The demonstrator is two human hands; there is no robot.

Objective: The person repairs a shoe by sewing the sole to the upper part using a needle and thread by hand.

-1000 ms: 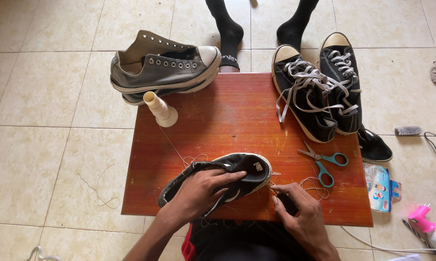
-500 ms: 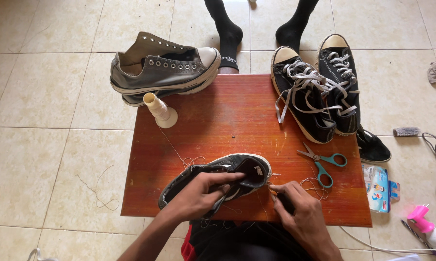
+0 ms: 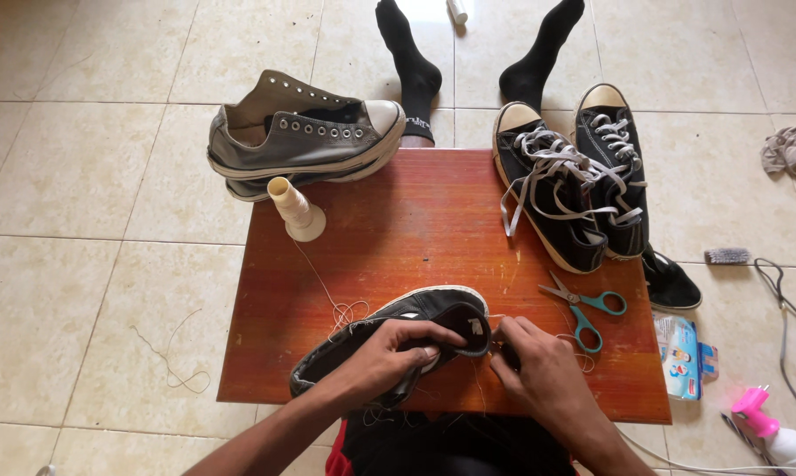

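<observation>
Hands met over a black shoe (image 3: 415, 339) lying on its side near the front edge of the small red-brown table (image 3: 433, 211). The left hand (image 3: 384, 353) was wrapped over the shoe's upper, fingers curled round the collar and thumb pressed against the opening, holding it firmly. The right hand (image 3: 539, 366) sat just beside the heel, fingertips pinched together on something small and dark (too small to tell what), with pale thread (image 3: 332, 295) trailing around it. That thread ran back across the table to a cream spool (image 3: 294, 210) standing upright at the far left corner.

Scissors (image 3: 587, 308) with teal handles lay on the table to the right of the shoe, blades part open, close to the right hand but not touching it. A pair of black laced sneakers (image 3: 574, 198) rested on the far right corner, partly hanging over the edge. Two grey sneakers (image 3: 301, 137) were stacked at the far left corner, mostly on the tiled floor (image 3: 71, 264). Beyond the table stood another person's feet in black socks (image 3: 415, 75). A pink-topped bottle (image 3: 773, 432) lay on the floor at the right.
</observation>
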